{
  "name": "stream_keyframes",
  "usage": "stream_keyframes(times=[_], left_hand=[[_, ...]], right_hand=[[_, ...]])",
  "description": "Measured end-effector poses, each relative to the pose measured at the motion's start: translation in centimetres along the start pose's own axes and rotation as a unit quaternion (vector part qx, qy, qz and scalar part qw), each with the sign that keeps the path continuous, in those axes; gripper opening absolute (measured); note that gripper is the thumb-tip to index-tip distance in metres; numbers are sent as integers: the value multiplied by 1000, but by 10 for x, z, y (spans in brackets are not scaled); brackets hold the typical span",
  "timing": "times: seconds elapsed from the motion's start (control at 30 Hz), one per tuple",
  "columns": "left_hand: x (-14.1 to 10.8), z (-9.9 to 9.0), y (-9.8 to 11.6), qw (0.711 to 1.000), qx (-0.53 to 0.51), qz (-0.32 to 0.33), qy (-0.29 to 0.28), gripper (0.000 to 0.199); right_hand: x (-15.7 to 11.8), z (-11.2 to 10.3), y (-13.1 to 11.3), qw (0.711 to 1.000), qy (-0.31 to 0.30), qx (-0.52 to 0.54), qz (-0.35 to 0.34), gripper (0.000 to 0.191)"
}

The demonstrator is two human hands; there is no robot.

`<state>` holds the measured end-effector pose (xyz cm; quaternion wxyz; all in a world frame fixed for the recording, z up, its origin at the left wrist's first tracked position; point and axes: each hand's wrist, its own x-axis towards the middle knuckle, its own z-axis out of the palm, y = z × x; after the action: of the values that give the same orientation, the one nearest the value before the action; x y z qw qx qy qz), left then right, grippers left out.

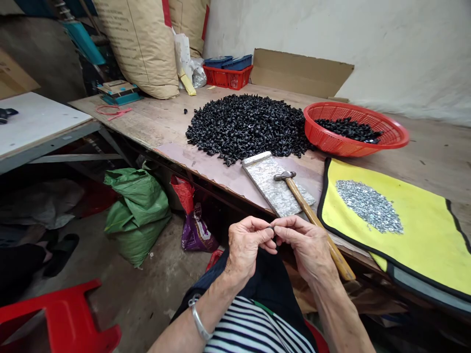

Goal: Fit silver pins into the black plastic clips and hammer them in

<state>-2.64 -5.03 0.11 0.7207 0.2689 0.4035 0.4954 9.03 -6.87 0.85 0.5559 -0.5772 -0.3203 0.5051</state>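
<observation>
My left hand (246, 245) and my right hand (303, 242) meet above my lap, fingertips pinched together. Between them shows a small black part (272, 227), mostly covered by the fingers; both hands appear to grip it. Just beyond, a ball-peen hammer (302, 197) lies across a worn metal slab (263, 179) at the table's front edge. A large heap of small black parts (250, 125) spreads behind the slab. Right of the hammer, a pile of small silvery washers (368, 203) rests on a yellow cloth (427, 215) with black edging.
A red basket (395, 135) with more black parts stands behind the cloth. At the back are a red crate (230, 77), a cardboard sheet (298, 73) and big paper sacks (142, 44). A green sack (138, 211) and a red stool (69, 318) are on the floor at left.
</observation>
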Motion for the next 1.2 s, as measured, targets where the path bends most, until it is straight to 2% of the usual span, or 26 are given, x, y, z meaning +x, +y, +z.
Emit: stream_keyframes(times=[0.17, 0.5, 0.67, 0.87, 1.03, 1.2], left_hand=[[-1, 0, -1, 1000, -2, -2, -7, 10], [-3, 1, 2, 999, -8, 1, -47, 16], [-5, 3, -1, 998, -33, -21, -41, 15], [0, 6, 0, 993, -26, -42, -108, 16], [-2, 7, -1, 998, -4, -13, -68, 10], [-4, 9, -2, 996, -30, -22, -81, 9]], right_hand=[[-2, 2, 2, 998, -17, 45, 44, 13], [-8, 5, -7, 993, 16, 95, 63, 18], [-11, 7, -4, 990, 51, 114, 59, 19], [-11, -3, -10, 990, 59, 119, 52, 18], [-13, -3, -8, 990, 55, 122, 49, 17], [-15, -3, -7, 989, 58, 126, 55, 17]])
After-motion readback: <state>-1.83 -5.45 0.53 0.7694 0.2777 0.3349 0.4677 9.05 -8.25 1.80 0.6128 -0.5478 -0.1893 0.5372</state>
